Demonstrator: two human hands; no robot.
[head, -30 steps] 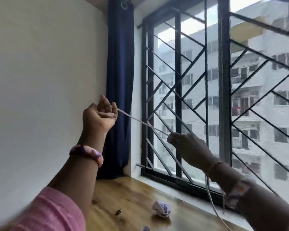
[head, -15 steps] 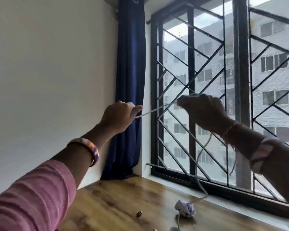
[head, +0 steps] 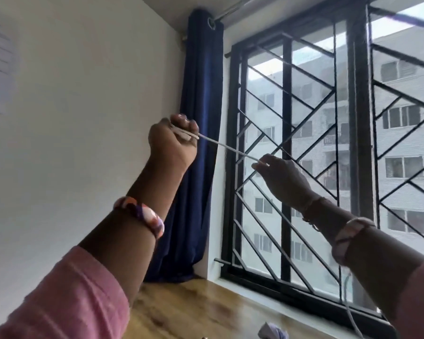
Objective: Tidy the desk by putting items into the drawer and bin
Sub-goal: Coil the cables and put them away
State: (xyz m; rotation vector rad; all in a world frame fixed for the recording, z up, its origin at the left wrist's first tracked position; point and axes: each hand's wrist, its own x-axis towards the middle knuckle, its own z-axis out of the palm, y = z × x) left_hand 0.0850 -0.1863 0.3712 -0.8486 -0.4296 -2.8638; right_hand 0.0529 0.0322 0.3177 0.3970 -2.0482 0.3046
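cable (head: 227, 147) taut, slanting down-right from left hand (head: 173, 140) to right hand (head: 283, 178).

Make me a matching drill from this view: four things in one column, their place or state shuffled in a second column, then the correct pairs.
Things:
1. white cable
2. blue curtain
3. crumpled paper
4. patterned bangle

Place or state:
A. lying on the wooden desk
B. worn on the left forearm
C. pulled straight between the left hand and right hand
D. hanging beside the barred window

Pairs: 1-C, 2-D, 3-A, 4-B
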